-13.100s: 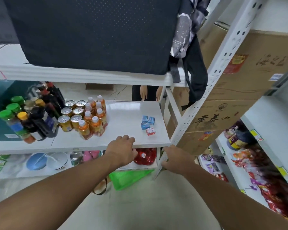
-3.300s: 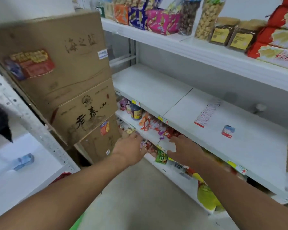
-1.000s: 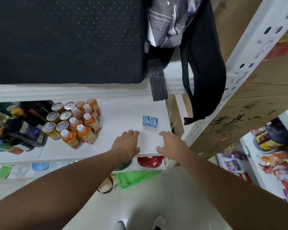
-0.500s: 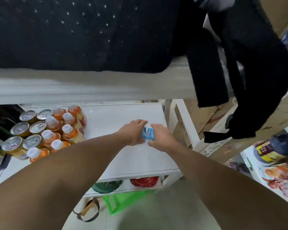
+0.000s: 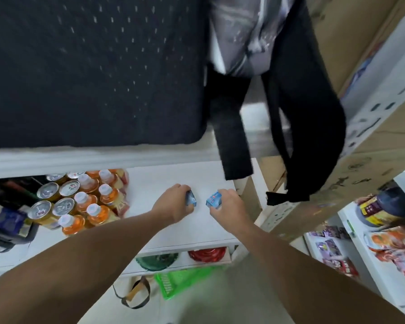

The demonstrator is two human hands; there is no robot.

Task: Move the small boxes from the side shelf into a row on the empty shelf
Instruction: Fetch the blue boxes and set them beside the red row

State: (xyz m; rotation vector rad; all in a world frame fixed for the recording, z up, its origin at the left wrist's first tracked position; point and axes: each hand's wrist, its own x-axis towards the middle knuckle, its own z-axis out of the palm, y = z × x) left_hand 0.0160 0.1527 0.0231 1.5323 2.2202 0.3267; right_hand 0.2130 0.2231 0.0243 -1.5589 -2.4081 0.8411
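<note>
- Blue small boxes sit one in each grip: the left hand (image 5: 173, 202) pinches the left box (image 5: 191, 198), the right hand (image 5: 229, 204) pinches the right box (image 5: 213, 200), a gap between them.
- Below both grips lies the white side shelf (image 5: 197, 225).
- Left of the left grip stand orange bottles (image 5: 96, 202) and cans (image 5: 54, 202).
- Above hang a black strap (image 5: 234, 136) and a dark bag (image 5: 91, 66).
</note>
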